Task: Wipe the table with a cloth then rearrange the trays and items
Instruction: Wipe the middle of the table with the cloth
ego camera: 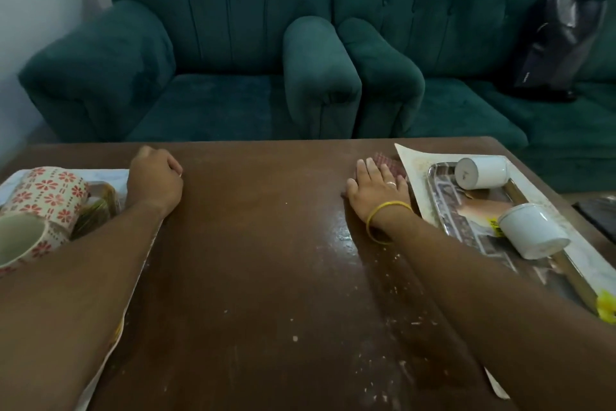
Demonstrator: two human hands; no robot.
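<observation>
- Near the table's far edge, right of centre, the right hand lies flat, fingers together and stretched out, pressing down on one reddish checked cloth; only the cloth's far part shows past the fingertips.
- On that arm: one ring, one yellow bangle at the wrist.
- Just right of the hand, along the table's right edge, one pale mat carries one shiny metal tray; the cloth touches the mat's near-left border.
- Two white cups lie on their sides in that tray, one at its far end, the other nearer the front.
- Toward the far-left edge, the left hand rests on the table curled into a loose fist; whether it holds anything I cannot tell.
- Beside it, at the left edge, a second mat bears one tray, mostly hidden, with two red-flowered mugs, one at the picture's edge.
- Pale crumbs dot the table's near half.
- Beyond the table: one green armchair, one green sofa, one dark bag.
</observation>
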